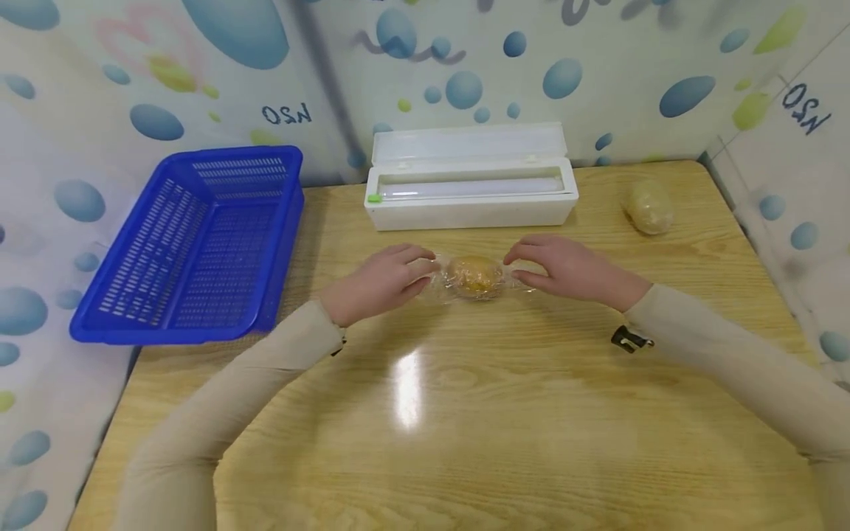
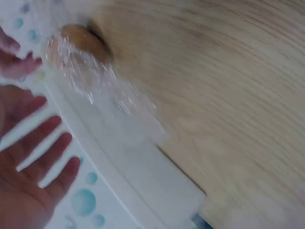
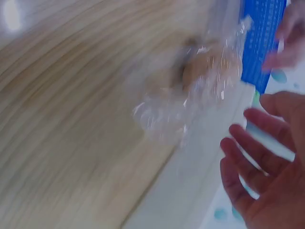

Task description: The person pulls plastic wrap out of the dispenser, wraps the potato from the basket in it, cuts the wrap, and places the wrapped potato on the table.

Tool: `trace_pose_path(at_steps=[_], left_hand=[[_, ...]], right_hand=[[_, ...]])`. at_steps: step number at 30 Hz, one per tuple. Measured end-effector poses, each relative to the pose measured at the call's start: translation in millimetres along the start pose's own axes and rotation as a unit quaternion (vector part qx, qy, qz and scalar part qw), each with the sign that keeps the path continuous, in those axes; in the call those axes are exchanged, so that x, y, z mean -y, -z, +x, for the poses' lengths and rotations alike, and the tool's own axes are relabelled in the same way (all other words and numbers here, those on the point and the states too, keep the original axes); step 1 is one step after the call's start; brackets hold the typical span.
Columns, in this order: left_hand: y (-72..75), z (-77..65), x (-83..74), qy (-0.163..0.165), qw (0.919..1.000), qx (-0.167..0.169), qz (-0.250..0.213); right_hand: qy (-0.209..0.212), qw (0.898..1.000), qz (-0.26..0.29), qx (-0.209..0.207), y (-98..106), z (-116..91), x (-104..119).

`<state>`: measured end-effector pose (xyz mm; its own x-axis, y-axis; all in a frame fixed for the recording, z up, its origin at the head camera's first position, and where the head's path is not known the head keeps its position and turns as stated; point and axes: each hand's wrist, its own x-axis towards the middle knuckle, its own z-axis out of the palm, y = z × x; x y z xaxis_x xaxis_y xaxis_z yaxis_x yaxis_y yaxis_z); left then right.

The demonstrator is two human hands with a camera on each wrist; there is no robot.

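A roundish, yellow-brown, potato-like item (image 1: 475,276) lies on the table with clear cling film around it. Loose ends of the crinkled film (image 2: 136,102) stick out on both sides. To its left is my left hand (image 1: 388,282), fingertips right at the film's left end. My right hand (image 1: 567,267) is on the other side, close to the right end. Both wrist views show spread, lightly bent fingers (image 2: 52,143) with nothing gripped between them. From the right wrist, the film-covered item (image 3: 209,69) looks blurred behind the shiny wrap.
Behind the hands stands a white cling film dispenser (image 1: 474,214), its lid raised and a roll inside. A blue plastic basket (image 1: 282,243) sits at the left edge of the wooden table (image 1: 505,442). Another film-wrapped roundish item (image 1: 651,208) rests at the back right.
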<state>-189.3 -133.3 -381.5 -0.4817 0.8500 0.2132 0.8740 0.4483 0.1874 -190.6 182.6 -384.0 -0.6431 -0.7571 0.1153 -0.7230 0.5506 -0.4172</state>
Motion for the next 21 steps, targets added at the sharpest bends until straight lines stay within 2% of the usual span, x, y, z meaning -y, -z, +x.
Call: trace_pose_path(at_steps=[2,5,9,12,14,18,21], left_hand=[[-6.6,15.0,-3.8,0.034,0.9987,0.021,0.032],[-17.4,32.1,-8.1,0.076,0.9924,0.076,0.060],[-30.9,41.4,-9.2,0.116,0.9842,0.122,0.055],[-36.3,43.7,-7.0,0.137,0.9824,0.122,0.037],[-37.4,45.8,-4.2,0.142,0.9827,0.115,0.030],[-36.5,52.2,3.1,0.146,0.9820,0.118,0.018],[-36.3,57.0,8.6,0.150,0.9803,0.127,-0.010]], right_hand=[[-0.022,1.000,-0.003,0.009,-9,13,4],[-0.028,0.999,-0.032,0.017,-22,27,9],[-0.011,0.996,-0.088,0.012,-32,33,8],[-0.008,0.994,-0.106,0.006,-36,34,6],[-0.010,0.995,-0.098,0.006,-36,36,3],[-0.028,0.998,-0.056,0.029,-33,43,-3],[-0.055,0.997,-0.020,0.059,-29,47,-10]])
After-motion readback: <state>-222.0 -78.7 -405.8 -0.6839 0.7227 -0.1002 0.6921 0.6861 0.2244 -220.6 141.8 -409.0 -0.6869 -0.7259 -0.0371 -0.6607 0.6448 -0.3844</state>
